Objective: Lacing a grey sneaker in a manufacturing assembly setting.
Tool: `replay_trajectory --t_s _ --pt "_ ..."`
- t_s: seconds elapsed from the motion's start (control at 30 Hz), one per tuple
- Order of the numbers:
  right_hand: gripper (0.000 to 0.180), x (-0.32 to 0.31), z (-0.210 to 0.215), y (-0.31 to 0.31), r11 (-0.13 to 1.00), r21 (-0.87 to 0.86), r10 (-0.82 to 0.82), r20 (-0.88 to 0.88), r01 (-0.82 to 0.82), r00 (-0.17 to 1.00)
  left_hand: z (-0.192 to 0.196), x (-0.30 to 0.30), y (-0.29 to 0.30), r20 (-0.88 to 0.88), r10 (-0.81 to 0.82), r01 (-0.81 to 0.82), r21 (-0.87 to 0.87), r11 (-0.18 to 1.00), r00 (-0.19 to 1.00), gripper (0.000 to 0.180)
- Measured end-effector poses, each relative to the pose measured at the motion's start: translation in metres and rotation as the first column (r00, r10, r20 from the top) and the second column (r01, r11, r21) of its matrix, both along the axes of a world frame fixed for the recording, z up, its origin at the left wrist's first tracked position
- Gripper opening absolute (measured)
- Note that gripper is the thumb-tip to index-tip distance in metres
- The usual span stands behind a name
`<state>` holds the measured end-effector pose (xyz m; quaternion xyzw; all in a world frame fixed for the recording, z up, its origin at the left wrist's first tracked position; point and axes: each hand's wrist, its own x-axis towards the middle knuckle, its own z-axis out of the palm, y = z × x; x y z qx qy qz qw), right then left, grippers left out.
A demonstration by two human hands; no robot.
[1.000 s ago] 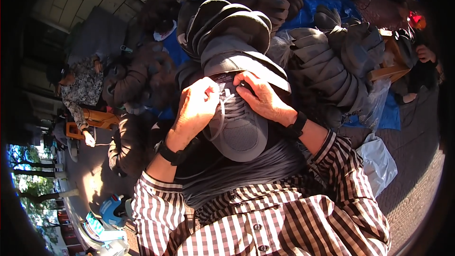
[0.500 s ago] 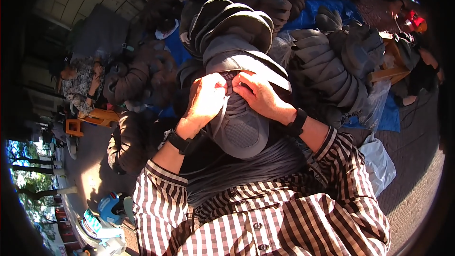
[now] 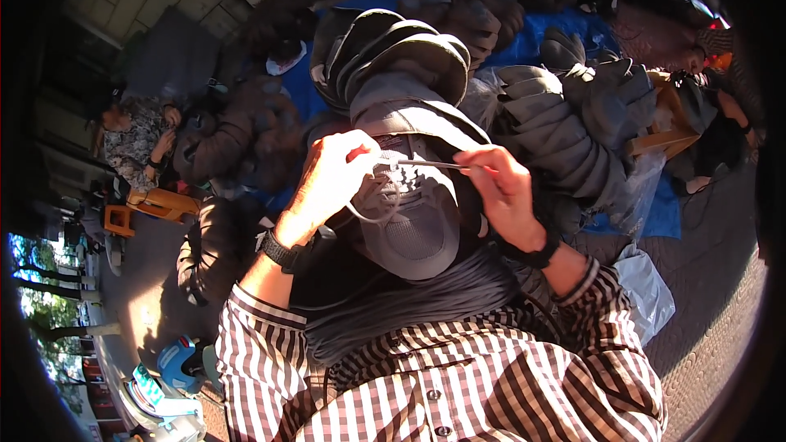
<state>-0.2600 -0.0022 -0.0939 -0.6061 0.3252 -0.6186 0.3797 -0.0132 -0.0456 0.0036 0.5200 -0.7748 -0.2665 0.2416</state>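
Grey mesh shoe upper [image 3: 409, 237], toe toward the person, lies above the lap at the near end of a stack of uppers [image 3: 409, 106]. A pale lace [image 3: 430, 164] stretches taut over it, the left hand [image 3: 327, 176] pinching it near the eyelets and the right hand [image 3: 506, 196] gripping its other end. Grey cords [image 3: 409, 303] cover the lap. By the blue sheet's [image 3: 665, 211] near right corner sits a whitish plastic bag [image 3: 645, 290], contents unreadable. The left fingertips are partly hidden; distant piles [image 3: 246, 127] blur into shadow.
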Motion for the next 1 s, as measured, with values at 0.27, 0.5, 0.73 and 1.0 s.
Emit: replay_trajectory --t_s 0.27,0.5,0.73,1.0 --pt "0.006 -0.095 0.004 0.024 0.977 0.176 -0.166 0.265 0.122 0.950 0.006 -0.027 0.014 0.096 -0.055 0.081 -0.291 0.953 0.994 0.018" --pt "0.008 -0.147 0.009 0.045 0.948 0.243 -0.283 0.343 0.206 0.896 -0.021 -0.028 0.015 0.315 -0.055 0.225 -0.534 0.815 0.947 0.026" --pt "0.009 -0.183 0.001 0.060 0.936 0.235 -0.335 0.361 0.262 0.870 -0.020 -0.019 0.017 0.221 -0.086 0.169 -0.393 0.904 0.972 0.024" --pt "0.008 -0.203 -0.044 0.072 0.805 0.568 -0.266 0.091 0.170 0.960 -0.030 0.010 0.042 -0.048 0.176 -0.183 -0.258 0.949 0.983 0.014"
